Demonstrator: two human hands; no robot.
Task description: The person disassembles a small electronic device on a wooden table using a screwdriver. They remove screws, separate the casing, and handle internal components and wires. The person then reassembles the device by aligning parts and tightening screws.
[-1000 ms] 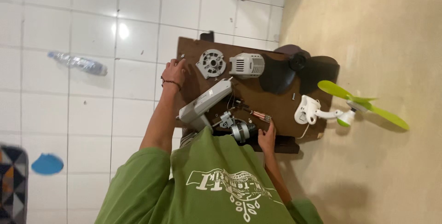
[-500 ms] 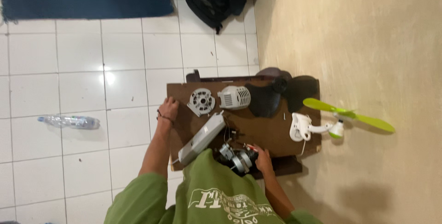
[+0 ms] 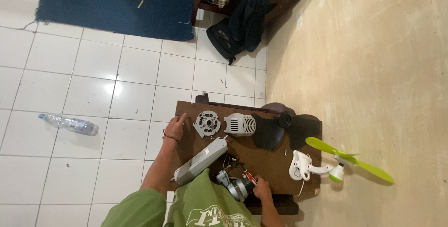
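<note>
Fan parts crowd a brown table [image 3: 261,161]: left hand [image 3: 175,127] rests flat and open beside a grey round grille [image 3: 206,123], holding nothing; right hand [image 3: 260,189] grips a metal motor [image 3: 233,186] at the near edge. Between them lies a grey housing [image 3: 201,160]; green blades [image 3: 347,158] overhang the far side.

Silver fan motor [image 3: 232,187] (upright) on table.

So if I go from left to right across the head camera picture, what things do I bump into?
Clear plastic bottle on the floor → left hand on the brown board → round grey grille → white ribbed motor cover → dark fan blade → white fan bracket → green fan blade.
</note>
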